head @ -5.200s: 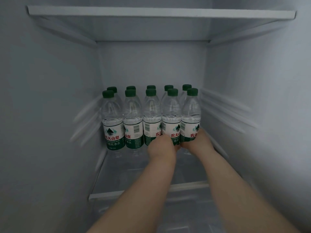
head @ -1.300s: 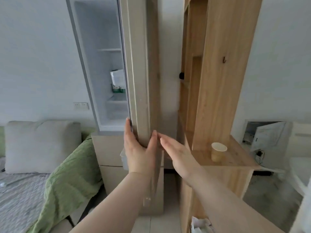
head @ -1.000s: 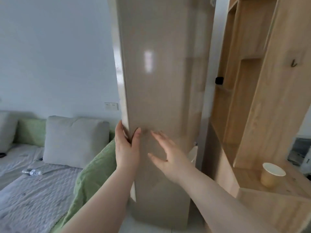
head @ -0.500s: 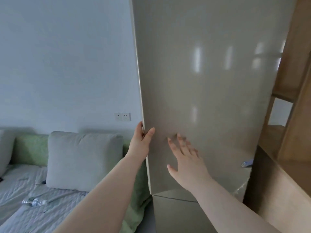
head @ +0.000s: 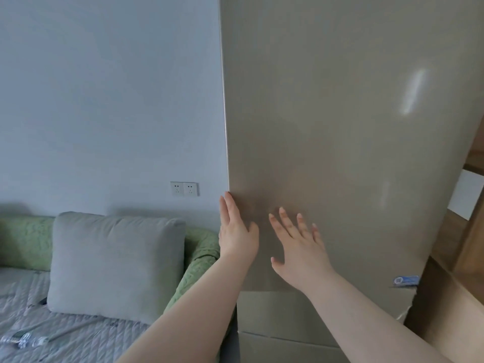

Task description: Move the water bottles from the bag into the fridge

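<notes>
Across the right half of the view stands the fridge [head: 340,127], its glossy beige upper door facing the camera and apparently shut, with a blue sticker [head: 405,280] near the door's lower right corner. Wooden shelving [head: 468,244] adjoins it on the right. To the left, a pale wall [head: 104,87] carries a double socket [head: 184,189]. Below the socket a grey pillow [head: 115,263] leans against a green blanket [head: 201,255] on a grey quilted bedspread [head: 78,336], where a clear plastic bottle [head: 23,339] lies. The left hand [head: 237,238], fingers straight, rests along the door's left edge. The right hand [head: 298,248], fingers spread, lies flat on the door front just beside it. Neither hand grips anything.
</notes>
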